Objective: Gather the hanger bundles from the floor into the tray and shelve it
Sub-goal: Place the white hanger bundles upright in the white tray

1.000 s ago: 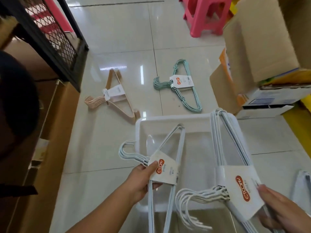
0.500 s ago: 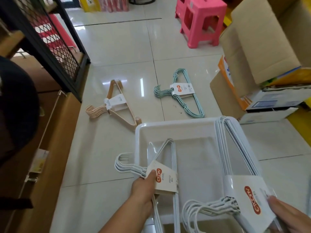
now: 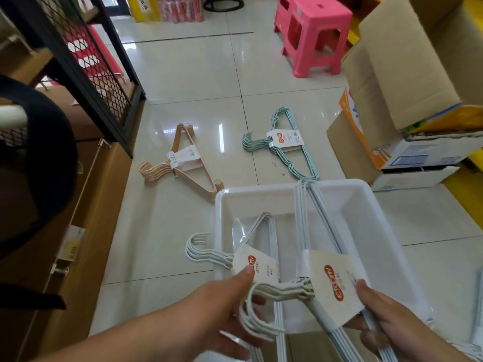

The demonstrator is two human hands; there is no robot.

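A white plastic tray lies on the tiled floor in front of me. My left hand grips a white hanger bundle by its label, its hooks hanging over the tray's left rim. My right hand holds a second white hanger bundle by its label; its far end rests on the tray's far rim. A beige hanger bundle lies on the floor beyond the tray to the left. A mint-green hanger bundle lies beyond the tray's far edge.
A black mesh shelf unit stands at the left above brown cartons. Open cardboard boxes crowd the right side. A pink stool stands farther back. More white hangers show at the right edge.
Both hands have come closer together over the tray's near end. The right bundle has swung left so its hooks now lie by my left hand. The view has tilted up.
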